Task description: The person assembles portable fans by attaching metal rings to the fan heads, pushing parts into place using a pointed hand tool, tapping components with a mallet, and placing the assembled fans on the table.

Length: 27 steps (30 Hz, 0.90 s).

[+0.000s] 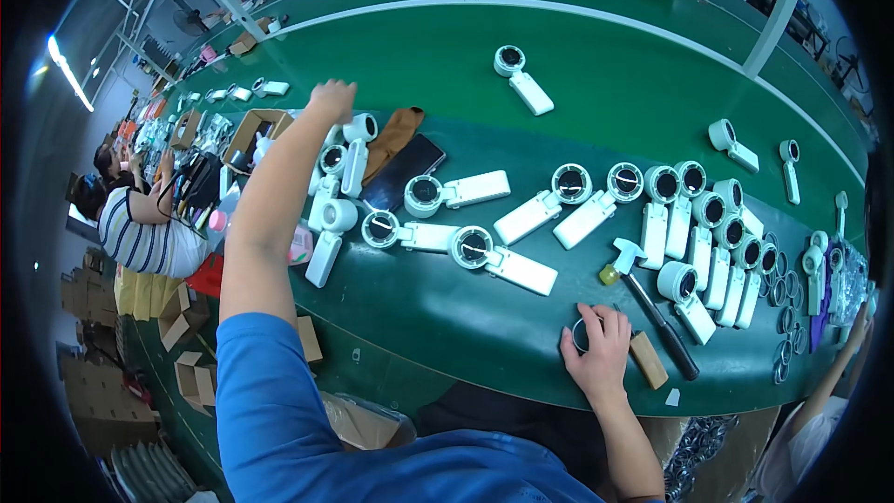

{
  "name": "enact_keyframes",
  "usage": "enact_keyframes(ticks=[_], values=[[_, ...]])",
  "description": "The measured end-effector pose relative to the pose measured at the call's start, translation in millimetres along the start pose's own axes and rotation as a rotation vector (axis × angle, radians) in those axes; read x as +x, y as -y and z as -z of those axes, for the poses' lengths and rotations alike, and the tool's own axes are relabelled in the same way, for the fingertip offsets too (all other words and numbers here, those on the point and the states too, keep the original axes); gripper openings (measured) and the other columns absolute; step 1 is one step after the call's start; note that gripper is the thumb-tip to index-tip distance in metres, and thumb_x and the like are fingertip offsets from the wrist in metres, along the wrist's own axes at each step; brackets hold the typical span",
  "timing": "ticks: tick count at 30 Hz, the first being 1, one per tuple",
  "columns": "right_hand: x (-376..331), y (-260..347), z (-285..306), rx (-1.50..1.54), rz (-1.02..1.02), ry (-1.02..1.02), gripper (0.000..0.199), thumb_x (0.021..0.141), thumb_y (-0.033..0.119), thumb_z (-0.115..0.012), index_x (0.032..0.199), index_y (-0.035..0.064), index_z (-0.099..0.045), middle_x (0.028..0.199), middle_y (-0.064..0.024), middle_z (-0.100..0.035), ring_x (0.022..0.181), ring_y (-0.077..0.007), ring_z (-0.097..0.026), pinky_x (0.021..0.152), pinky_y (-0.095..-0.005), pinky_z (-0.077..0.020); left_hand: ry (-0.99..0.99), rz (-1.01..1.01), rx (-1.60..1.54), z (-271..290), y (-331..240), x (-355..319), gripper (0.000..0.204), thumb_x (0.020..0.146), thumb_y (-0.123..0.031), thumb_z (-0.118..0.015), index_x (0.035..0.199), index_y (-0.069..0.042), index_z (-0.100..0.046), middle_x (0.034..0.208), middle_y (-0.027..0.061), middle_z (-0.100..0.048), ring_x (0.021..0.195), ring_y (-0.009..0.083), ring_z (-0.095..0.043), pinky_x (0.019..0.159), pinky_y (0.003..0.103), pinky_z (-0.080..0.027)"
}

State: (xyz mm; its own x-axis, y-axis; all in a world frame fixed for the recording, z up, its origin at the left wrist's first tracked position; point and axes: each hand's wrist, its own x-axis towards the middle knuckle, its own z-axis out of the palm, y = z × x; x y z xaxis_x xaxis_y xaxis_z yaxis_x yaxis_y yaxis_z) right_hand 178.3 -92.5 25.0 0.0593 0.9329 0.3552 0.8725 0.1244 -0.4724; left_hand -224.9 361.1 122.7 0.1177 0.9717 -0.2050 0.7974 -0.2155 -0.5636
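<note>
While I look down through the head camera, my right grip (601,345) is narrow, with thumb and fingers around a dark ring (579,333) at the near side of the green bench (447,335), right of centre. My left grip (333,101) is stretched far and left, fingers partly bent; I cannot tell whether it holds anything. Just nearer than it stands a cluster of white handheld units (355,168) with round heads, partly hidden by my left forearm.

Just right of my right grip lies a wooden block (649,360), and beyond that block a hammer (663,326) with a black handle. A small white scrap (672,397) sits by the near edge. Further right, more white units crowd together, with loose rings (785,293) beside them.

Across the middle I see several units spread out, and left of these a dark phone (407,170) next to a brown cloth (393,142). Three units lie apart on the far side. At far left a person in a striped top (154,233) sits by the bench; at the right edge another person's forearm (832,377) shows.
</note>
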Motion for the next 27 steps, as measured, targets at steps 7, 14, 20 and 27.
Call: enact_keyframes(ticks=[7,14,20,27], values=[[8.0,4.4,6.0,-0.013,-0.042,0.048,0.045,0.074,0.014,-0.079,0.116,0.0056,-0.063,0.109,-0.0141,-0.058,0.103,-0.0345,-0.055,0.090,-0.0446,-0.0442,-0.292,0.061,-1.026,100.9,-202.2,85.5,0.099,0.075,-0.069,-0.071,0.149,-0.012,-0.039,0.136,0.0243,-0.060,0.124,0.0424,-0.059,0.104,0.050,-0.048],[-6.0,3.4,2.7,0.081,-0.049,0.038,0.052,0.075,0.020,-0.081,0.120,0.0036,-0.061,0.118,-0.0162,-0.058,0.112,-0.0367,-0.053,0.097,-0.0467,-0.0427,-0.533,0.127,-1.186,93.7,-228.4,73.8,0.079,0.074,-0.044,-0.082,0.136,-0.007,-0.050,0.122,0.0185,-0.067,0.110,0.0394,-0.066,0.093,0.047,-0.054],[26.5,35.9,43.0,0.464,-0.208,-0.302,0.066,0.075,0.021,-0.083,0.131,-0.0021,-0.056,0.133,-0.0227,-0.055,0.130,-0.0396,-0.047,0.110,-0.0488,-0.0364,-1.094,-0.456,-1.688,151.4,-238.9,-151.9,0.072,0.076,-0.029,-0.085,0.134,-0.007,-0.049,0.131,0.0191,-0.060,0.113,0.0303,-0.065,0.092,0.039,-0.054],[23.8,85.5,82.0,0.395,0.363,-0.133,0.056,0.074,0.010,-0.080,0.127,0.0009,-0.064,0.125,-0.0219,-0.064,0.101,-0.0362,-0.066,0.088,-0.0418,-0.0561,-0.940,-1.151,-2.075,88.6,-193.4,-321.9,0.101,0.066,-0.019,-0.092,0.150,-0.021,-0.035,0.156,0.0349,-0.028,0.111,0.0438,-0.065,0.082,0.049,-0.061]])
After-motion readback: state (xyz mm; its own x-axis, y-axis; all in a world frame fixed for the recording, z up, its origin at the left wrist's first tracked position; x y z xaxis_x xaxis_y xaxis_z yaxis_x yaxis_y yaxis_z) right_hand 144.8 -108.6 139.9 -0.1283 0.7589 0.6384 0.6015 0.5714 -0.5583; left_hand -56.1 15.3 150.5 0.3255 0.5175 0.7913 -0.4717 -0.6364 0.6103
